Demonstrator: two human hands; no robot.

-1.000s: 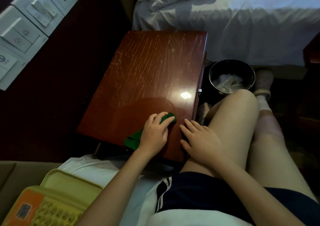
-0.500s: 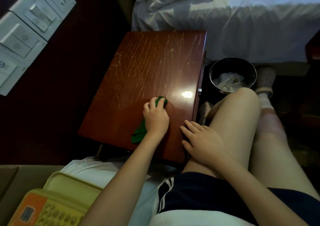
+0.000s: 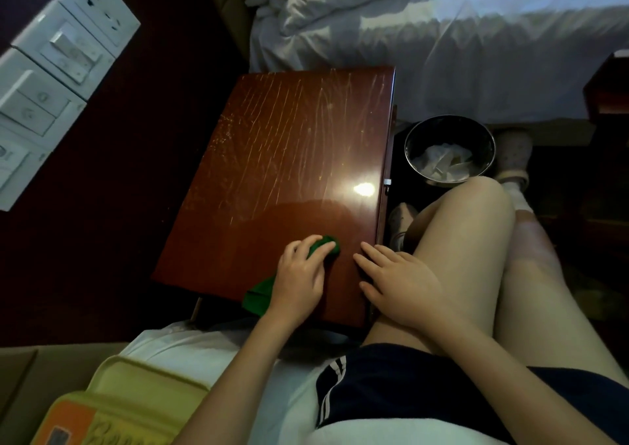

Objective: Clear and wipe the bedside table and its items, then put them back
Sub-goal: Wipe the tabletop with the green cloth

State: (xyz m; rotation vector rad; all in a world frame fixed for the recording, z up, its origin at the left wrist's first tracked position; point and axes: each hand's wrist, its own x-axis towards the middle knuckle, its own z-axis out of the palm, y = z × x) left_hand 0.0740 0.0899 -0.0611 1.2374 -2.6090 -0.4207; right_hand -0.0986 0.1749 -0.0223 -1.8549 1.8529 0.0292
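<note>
Left hand (image 3: 299, 274) grips the green cloth (image 3: 260, 294) on the bedside table (image 3: 289, 145); right hand (image 3: 398, 284) rests flat just beside.

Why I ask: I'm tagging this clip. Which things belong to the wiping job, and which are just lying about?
Job: bedside table, green cloth, left hand gripping it, right hand resting on the table's edge, yellow tray holding a telephone, probably cleared items.
Lying about: waste bin, bed, wall switch panel.
</note>
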